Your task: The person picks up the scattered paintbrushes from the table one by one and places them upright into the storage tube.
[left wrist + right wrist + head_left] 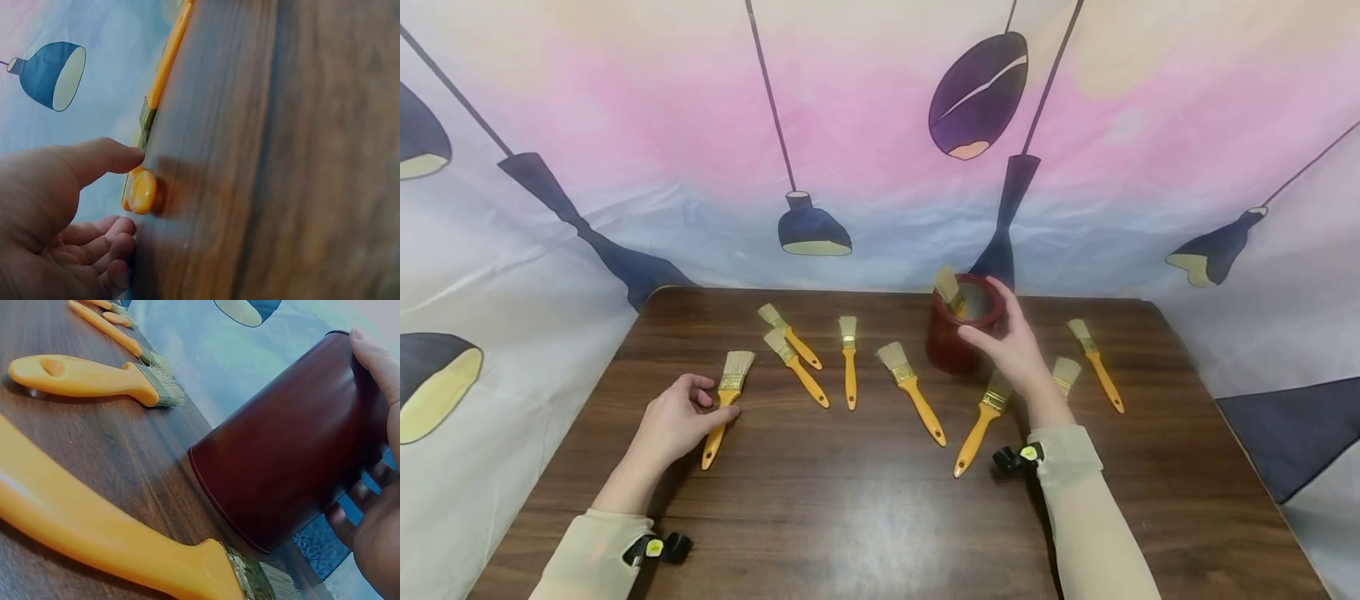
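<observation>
My left hand (681, 419) hovers low over a paintbrush (727, 408) with a yellow handle and pale bristles at the left. Its thumb (115, 154) and loosely bent fingers lie on either side of the handle, with a gap showing between them in the left wrist view. My right hand (1017, 346) grips a dark red cup (281, 444) by its upper part, thumb at the rim and fingers round the far side. One brush (951, 292) stands in the cup, bristles up, its handle mostly hidden inside.
Across the brown wooden table (850, 500) lie several more paintbrushes, among them one (913, 392) left of the cup and one (979, 429) in front of it. Another brush (1097, 367) is at the right. A printed cloth (700, 150) hangs behind the table.
</observation>
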`<action>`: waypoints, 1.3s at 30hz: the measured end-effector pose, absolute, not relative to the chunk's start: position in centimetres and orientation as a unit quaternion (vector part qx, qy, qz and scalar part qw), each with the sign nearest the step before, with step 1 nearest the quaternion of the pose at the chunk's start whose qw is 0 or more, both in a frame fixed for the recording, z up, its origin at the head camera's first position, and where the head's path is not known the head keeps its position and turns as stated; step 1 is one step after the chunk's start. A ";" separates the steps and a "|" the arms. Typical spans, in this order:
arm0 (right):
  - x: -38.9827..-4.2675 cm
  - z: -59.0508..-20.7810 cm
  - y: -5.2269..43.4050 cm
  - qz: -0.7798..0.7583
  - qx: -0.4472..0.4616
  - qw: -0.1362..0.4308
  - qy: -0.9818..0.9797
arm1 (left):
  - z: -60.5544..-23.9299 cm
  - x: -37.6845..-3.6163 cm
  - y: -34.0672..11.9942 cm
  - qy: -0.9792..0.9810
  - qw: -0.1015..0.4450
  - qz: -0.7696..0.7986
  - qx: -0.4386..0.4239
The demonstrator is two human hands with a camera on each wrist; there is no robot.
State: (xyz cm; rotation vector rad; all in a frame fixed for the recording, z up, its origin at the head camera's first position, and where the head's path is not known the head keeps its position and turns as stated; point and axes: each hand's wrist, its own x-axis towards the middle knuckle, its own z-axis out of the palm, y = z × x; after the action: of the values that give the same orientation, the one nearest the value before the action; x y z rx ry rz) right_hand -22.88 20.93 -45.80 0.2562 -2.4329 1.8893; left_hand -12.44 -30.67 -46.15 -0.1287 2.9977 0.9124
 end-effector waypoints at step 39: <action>-22.9 -45.9 20.8 0.612 0.078 0.022 -0.787 | -46.0 -13.4 -30.8 0.953 -0.024 0.300 -0.030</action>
State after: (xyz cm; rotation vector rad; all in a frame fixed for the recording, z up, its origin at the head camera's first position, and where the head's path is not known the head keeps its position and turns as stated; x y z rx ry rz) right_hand -22.93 20.77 -45.90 0.2412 -2.4371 1.8956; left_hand -13.43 -30.84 -46.04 -0.0964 3.0402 0.9579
